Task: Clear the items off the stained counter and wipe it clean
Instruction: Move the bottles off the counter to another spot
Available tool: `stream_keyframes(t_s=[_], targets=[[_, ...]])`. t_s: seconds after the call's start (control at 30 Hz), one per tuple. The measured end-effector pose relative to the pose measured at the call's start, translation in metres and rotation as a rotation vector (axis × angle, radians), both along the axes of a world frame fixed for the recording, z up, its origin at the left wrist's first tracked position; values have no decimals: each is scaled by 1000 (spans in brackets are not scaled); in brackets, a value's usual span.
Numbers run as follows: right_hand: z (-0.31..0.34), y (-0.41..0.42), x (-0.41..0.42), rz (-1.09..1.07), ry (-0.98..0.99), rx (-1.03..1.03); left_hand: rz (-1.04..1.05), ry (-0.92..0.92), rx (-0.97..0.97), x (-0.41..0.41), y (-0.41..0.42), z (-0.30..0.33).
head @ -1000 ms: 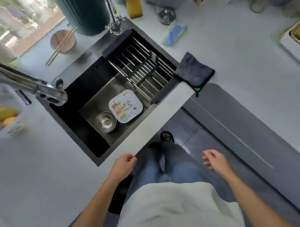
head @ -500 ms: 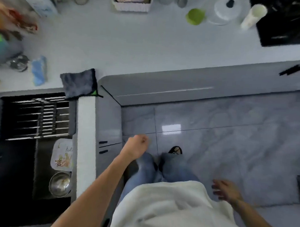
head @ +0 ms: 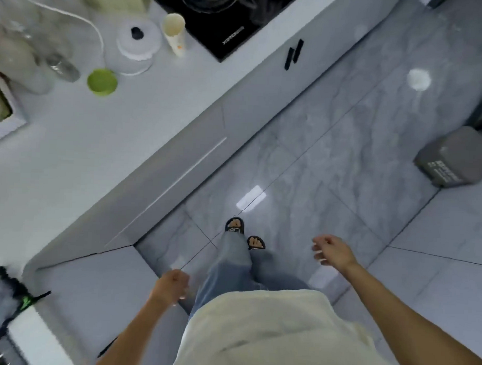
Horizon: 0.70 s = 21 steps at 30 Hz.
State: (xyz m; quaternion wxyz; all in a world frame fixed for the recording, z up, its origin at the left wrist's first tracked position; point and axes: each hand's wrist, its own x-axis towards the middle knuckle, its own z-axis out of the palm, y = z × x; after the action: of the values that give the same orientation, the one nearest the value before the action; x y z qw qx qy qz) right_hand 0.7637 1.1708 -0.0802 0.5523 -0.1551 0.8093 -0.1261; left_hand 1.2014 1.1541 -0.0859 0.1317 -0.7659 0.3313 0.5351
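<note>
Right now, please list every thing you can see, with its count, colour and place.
counter: one, pale grey, left half of the view
green bowl: one, lime green, on the counter, upper left
white lid: one, white with a dark knob, right of the bowl
cup: one, cream, between the lid and the cooktop
cooktop: one, black, top centre
dark cloth: one, dark grey, lower left edge
bin: one, grey, on the floor, right
sandals: two, black, on the floor, centre
left hand: one, loosely closed, holds nothing
right hand: one, open, holds nothing
</note>
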Motion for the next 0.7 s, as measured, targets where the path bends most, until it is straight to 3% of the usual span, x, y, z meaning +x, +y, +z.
stream_keyframes(t_s=[0.27, 0.57, 0.7], targets=[[6, -74, -53, -208, 52, -144, -257, -19, 129, -41, -119, -10], [5, -49, -69, -420, 58, 72, -522, 118, -30, -216, -313, 2], [0, -24, -74, -641, -34, 198, -623, 237, -119, -307, -369, 10]])
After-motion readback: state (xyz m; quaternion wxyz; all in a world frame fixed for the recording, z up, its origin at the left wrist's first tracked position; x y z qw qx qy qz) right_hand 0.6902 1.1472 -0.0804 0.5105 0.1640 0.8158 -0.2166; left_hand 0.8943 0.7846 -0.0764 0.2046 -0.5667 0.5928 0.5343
